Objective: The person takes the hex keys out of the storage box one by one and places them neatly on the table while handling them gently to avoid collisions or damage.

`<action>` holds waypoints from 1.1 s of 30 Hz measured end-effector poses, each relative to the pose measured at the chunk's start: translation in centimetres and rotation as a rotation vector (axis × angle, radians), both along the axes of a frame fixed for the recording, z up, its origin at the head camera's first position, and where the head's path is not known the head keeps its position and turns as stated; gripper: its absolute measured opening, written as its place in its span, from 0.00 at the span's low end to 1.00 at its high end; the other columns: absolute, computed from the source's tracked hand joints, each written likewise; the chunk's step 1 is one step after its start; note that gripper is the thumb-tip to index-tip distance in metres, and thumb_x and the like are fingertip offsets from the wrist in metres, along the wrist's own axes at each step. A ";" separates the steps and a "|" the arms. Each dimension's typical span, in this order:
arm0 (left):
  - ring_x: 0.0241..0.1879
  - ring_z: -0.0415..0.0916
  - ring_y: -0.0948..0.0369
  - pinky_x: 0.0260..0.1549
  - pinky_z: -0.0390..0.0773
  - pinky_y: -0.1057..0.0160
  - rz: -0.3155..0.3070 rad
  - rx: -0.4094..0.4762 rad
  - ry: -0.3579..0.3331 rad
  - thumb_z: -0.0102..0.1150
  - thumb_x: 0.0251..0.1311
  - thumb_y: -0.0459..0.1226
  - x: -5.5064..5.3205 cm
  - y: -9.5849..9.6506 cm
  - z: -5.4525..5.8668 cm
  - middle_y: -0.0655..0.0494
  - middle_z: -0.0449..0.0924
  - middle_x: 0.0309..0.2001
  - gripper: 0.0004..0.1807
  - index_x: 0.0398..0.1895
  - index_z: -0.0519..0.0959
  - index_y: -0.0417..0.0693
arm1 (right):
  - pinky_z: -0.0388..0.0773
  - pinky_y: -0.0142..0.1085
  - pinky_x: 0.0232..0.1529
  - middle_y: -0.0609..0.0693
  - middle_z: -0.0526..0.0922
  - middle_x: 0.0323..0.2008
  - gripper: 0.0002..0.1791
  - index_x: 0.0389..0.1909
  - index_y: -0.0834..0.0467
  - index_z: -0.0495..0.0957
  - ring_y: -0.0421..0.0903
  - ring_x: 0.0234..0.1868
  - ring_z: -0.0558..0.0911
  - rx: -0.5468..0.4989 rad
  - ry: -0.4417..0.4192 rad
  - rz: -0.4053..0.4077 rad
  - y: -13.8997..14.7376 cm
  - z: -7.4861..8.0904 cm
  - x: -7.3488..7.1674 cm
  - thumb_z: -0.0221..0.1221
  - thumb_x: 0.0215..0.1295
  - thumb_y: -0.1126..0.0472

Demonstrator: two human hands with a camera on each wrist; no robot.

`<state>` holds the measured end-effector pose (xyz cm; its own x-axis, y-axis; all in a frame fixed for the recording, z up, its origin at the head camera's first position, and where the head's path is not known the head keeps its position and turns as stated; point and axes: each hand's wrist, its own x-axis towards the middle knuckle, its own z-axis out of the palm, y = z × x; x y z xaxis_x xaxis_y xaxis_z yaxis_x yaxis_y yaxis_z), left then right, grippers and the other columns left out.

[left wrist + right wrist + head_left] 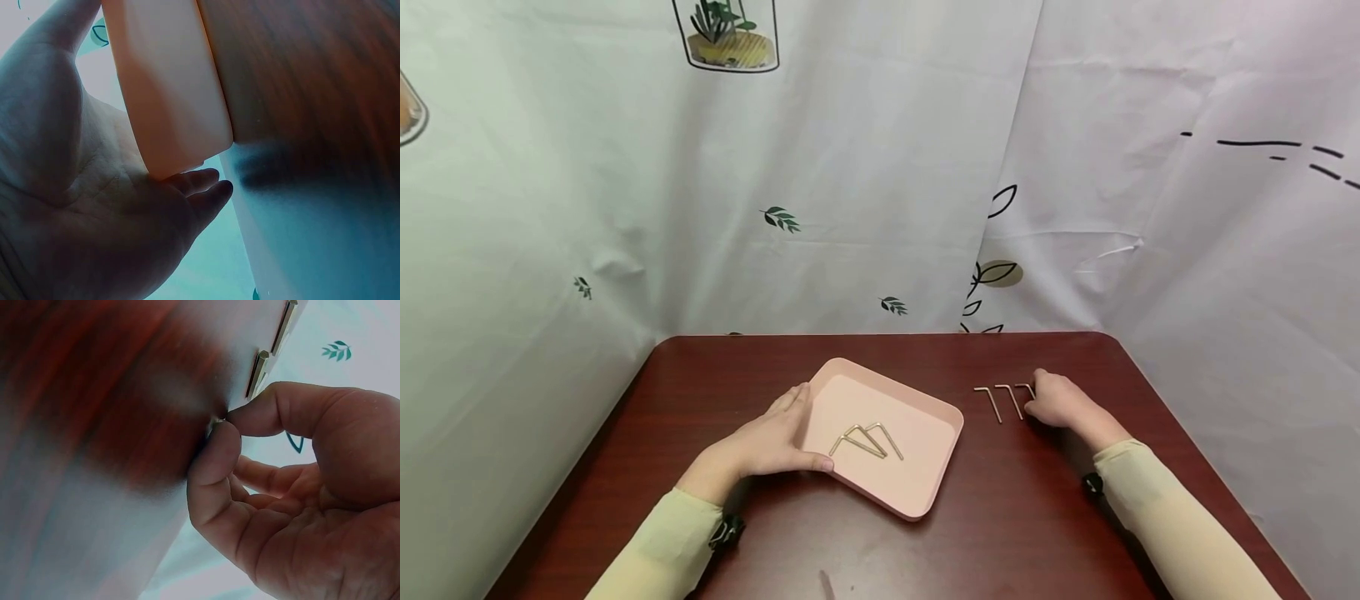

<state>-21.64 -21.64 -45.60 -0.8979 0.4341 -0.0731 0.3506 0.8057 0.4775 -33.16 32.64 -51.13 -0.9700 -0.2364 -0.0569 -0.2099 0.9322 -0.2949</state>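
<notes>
Gold-toned L-shaped metal hex keys [891,442], head view: three lie close together, some crossing, inside the pale pink rounded rectangular tray [917,454]; three more form a row on the glossy red-brown bench [992,508], right of the tray.
Left hand [767,437], head view: fingers extended and spread along the tray's edge, thumb at its near rim.
Right hand [1060,402], head view: fingers at the row's rightmost key.
Tray wall, left wrist view: against the palm, fingertips showing past its corner.
Pinched key, right wrist view: mostly hidden between thumb and forefinger; two keys lie on the bench nearby.
</notes>
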 end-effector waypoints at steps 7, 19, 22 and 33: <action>0.87 0.44 0.32 0.81 0.56 0.33 0.000 0.003 0.004 0.77 0.54 0.72 0.0 0.0 0.1 0.28 0.44 0.88 0.80 0.88 0.44 0.24 | 0.75 0.50 0.36 0.58 0.77 0.32 0.18 0.46 0.70 0.74 0.56 0.33 0.76 -0.010 -0.022 -0.005 -0.9 1.9 1.2 0.64 0.64 0.61; 0.87 0.43 0.32 0.81 0.56 0.33 0.004 0.006 0.001 0.77 0.54 0.72 0.1 0.0 0.1 0.28 0.44 0.88 0.81 0.88 0.44 0.24 | 0.76 0.52 0.39 0.56 0.78 0.32 0.21 0.47 0.68 0.72 0.56 0.34 0.78 0.007 -0.017 -0.023 0.5 -1.4 -1.1 0.66 0.63 0.57; 0.87 0.43 0.32 0.81 0.56 0.33 0.005 0.007 0.001 0.77 0.54 0.72 0.1 0.0 0.1 0.28 0.45 0.88 0.81 0.88 0.45 0.24 | 0.76 0.52 0.39 0.56 0.78 0.32 0.21 0.45 0.68 0.72 0.56 0.34 0.78 0.002 -0.010 -0.032 0.4 -1.1 -0.9 0.66 0.61 0.58; 0.88 0.43 0.33 0.81 0.56 0.33 0.011 0.005 0.000 0.77 0.53 0.73 -0.1 0.0 -0.2 0.28 0.44 0.88 0.82 0.88 0.44 0.25 | 0.78 0.52 0.40 0.58 0.77 0.32 0.17 0.41 0.65 0.72 0.56 0.33 0.78 -0.011 0.012 -0.079 -1.5 2.1 1.5 0.65 0.62 0.58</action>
